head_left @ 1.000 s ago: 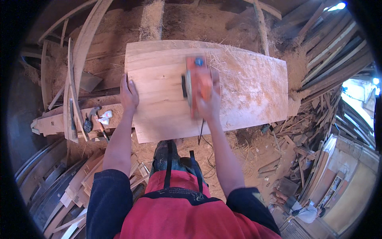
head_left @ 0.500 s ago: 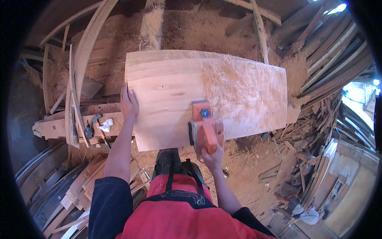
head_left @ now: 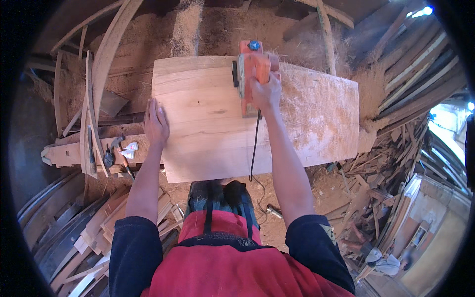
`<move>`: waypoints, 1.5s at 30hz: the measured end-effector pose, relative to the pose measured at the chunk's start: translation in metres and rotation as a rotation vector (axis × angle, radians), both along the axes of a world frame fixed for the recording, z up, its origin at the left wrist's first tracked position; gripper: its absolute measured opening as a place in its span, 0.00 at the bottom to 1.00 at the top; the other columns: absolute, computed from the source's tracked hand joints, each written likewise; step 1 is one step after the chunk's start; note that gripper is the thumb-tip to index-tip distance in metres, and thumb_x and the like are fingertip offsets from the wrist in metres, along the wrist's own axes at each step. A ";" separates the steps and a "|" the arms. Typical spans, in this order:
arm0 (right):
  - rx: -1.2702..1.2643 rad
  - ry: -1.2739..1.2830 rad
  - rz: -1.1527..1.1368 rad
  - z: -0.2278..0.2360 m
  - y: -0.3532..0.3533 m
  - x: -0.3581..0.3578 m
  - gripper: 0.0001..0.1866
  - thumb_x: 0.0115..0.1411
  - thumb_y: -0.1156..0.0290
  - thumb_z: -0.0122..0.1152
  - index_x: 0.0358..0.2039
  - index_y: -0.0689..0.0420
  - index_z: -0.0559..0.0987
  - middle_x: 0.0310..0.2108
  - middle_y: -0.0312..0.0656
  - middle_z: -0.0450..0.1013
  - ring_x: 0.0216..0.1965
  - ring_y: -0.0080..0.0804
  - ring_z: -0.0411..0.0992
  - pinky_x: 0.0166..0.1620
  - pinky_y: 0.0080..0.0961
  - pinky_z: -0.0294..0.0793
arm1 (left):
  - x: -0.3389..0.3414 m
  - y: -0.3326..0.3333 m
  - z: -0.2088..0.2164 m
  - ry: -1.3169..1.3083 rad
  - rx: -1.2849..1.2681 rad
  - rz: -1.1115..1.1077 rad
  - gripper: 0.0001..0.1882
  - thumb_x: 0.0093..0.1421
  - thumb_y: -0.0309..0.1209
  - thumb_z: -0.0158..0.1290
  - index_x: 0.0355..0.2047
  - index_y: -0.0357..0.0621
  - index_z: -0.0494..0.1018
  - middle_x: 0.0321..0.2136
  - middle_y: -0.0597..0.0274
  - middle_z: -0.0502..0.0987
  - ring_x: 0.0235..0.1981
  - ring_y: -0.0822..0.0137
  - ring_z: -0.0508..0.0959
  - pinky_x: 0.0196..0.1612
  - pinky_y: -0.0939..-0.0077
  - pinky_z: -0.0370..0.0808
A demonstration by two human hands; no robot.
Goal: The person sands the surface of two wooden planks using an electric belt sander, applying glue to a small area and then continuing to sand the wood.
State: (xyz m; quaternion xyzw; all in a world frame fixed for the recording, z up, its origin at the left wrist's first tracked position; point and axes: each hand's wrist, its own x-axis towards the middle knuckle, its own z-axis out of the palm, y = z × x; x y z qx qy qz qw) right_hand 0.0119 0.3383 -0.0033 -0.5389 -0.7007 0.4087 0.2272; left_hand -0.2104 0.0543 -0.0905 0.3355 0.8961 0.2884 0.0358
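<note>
A wide pale wooden panel [head_left: 198, 143] lies in front of me, its right half strewn with shavings. My right hand [head_left: 267, 93] is closed round the handle of an orange electric planer [head_left: 250, 106], which sits on the panel near its far edge. A black cord [head_left: 256, 148] trails from the planer back toward me over the near edge. At the panel's left edge rests my left hand [head_left: 157, 124], fingers stretched out along the border; its fingertips point away from me.
Left of the panel, a hammer [head_left: 117, 143] and small white bottles [head_left: 130, 148] lie on a thick timber [head_left: 74, 154]. Curved planks [head_left: 106, 54] stand behind them. Stacked boards [head_left: 418, 74] and scrap wood [head_left: 396, 153] fill the right side. Sawdust covers the ground beyond.
My right hand has pushed the planer away from me, from the panel's near edge to its far edge. The cord now shows across the panel. My left hand stays at the left edge.
</note>
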 end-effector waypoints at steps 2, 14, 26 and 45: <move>0.230 -0.028 0.078 -0.010 -0.030 0.037 0.12 0.55 0.66 0.64 0.37 0.59 0.82 0.31 0.49 0.80 0.34 0.43 0.79 0.38 0.39 0.76 | 0.011 0.003 0.016 0.167 -0.190 0.003 0.27 0.73 0.44 0.39 0.68 0.45 0.61 0.69 0.51 0.61 0.70 0.49 0.60 0.69 0.49 0.56; -0.258 -0.005 -0.083 0.035 -0.268 0.253 0.11 0.55 0.71 0.63 0.38 0.61 0.80 0.29 0.47 0.79 0.32 0.35 0.79 0.37 0.33 0.77 | 0.115 0.106 0.010 0.101 -0.178 0.062 0.30 0.72 0.47 0.37 0.70 0.47 0.57 0.72 0.57 0.55 0.74 0.50 0.49 0.73 0.41 0.38; 0.204 0.003 0.069 -0.001 0.002 0.048 0.12 0.53 0.67 0.65 0.35 0.60 0.81 0.30 0.53 0.79 0.33 0.49 0.79 0.38 0.40 0.77 | 0.117 0.110 0.014 0.119 -0.217 0.071 0.29 0.72 0.46 0.38 0.69 0.48 0.58 0.72 0.57 0.56 0.74 0.49 0.50 0.72 0.39 0.41; -0.342 -0.023 -0.044 0.036 -0.235 0.299 0.13 0.54 0.72 0.65 0.40 0.63 0.80 0.30 0.47 0.80 0.34 0.32 0.80 0.40 0.32 0.78 | 0.120 0.111 0.011 0.171 -0.262 0.099 0.29 0.73 0.47 0.37 0.70 0.51 0.57 0.72 0.60 0.56 0.74 0.52 0.50 0.73 0.41 0.41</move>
